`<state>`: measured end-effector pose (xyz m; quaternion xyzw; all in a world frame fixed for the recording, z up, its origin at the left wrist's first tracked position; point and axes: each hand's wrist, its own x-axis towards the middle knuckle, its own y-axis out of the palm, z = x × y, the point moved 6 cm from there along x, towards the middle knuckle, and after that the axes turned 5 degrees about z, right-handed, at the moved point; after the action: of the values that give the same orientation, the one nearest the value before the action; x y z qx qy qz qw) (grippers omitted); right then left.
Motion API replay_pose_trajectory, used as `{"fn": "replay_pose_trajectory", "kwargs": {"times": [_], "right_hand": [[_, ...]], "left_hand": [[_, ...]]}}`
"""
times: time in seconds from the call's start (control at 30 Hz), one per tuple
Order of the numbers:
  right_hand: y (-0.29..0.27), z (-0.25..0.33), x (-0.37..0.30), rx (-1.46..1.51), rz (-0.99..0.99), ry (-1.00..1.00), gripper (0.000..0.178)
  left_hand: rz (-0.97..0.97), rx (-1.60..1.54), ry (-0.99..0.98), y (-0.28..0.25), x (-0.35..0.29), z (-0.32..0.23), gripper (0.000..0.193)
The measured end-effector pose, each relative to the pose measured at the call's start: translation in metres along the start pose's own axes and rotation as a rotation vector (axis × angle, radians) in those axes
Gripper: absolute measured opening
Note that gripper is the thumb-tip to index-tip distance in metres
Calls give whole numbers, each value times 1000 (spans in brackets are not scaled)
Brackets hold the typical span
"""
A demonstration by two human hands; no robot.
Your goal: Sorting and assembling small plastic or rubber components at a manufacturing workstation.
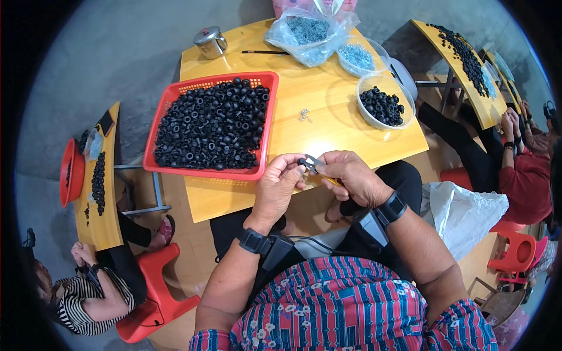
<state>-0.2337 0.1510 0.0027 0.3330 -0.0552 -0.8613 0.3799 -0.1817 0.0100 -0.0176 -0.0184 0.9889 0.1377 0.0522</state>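
Note:
Over the near edge of the table, my left hand [278,187] pinches a small black rubber-like cap [302,162] between thumb and fingers. My right hand [360,178] is closed around a pair of small nippers [311,164] with yellow handles, their metal jaws touching or very close to the cap. Left of my hands, a red plastic basket [269,126] is heaped with black caps [211,123] of the same kind. To the right stands a clear round tub [408,117] holding more black caps [380,105]. Tiny pale bits [305,115] lie on the tabletop beyond my fingers.
On the yellow table [234,202], a metal lidded mug [210,42], a dark stick [264,52], a plastic bag [281,35] and a bowl [355,58] of bluish clear pieces stand at the back. People sit at tables on both sides. A white sack [462,213] is at my right.

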Motion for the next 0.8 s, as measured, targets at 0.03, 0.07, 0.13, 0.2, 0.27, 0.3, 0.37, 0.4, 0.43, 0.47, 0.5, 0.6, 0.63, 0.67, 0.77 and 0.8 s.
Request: {"fn": "replay_pose_trajectory", "kwargs": {"times": [0.03,0.07,0.13,0.2,0.27,0.3,0.37,0.4,0.43,0.47,0.5,0.6,0.63,0.67,0.77,0.8], "right_hand": [[1,0,0,-28,-5,-15,13],[1,1,0,-56,-9,-30,13],[2,5,0,-128,-26,-42,13],[3,5,0,-98,-8,-22,14],[2,1,1,34,45,31,15],[2,0,1,49,56,34,15],[1,-3,1,79,78,40,15],[0,-1,1,28,66,15,14],[0,2,1,-23,53,-11,14],[0,4,2,-74,41,-37,14],[1,7,1,-138,2,-41,14],[3,16,-1,-293,-63,-53,14],[3,18,-1,-319,-51,-56,14],[2,19,-1,-346,-40,-58,14],[-3,7,1,-49,116,39,14],[-3,4,1,51,142,71,14]], "left_hand": [[-7,0,-17,0,0,0,22],[-8,-6,-18,-1,0,1,22],[-5,-18,-23,-2,0,4,21],[-18,1,9,1,-1,-1,21],[-19,7,33,3,-2,-2,21],[-14,5,43,2,-1,0,21],[-17,-4,45,1,-1,1,21],[-23,-9,36,1,-1,1,21],[-29,-15,28,1,0,2,21],[-36,-18,19,0,0,2,21],[-43,-22,11,-3,0,3,21],[-50,-32,0,-4,-1,4,21],[-50,-35,-2,-4,-2,4,22],[-47,-33,4,-4,-2,4,22],[-33,-19,18,-2,-1,4,21],[-30,-4,17,0,0,2,21]]}}
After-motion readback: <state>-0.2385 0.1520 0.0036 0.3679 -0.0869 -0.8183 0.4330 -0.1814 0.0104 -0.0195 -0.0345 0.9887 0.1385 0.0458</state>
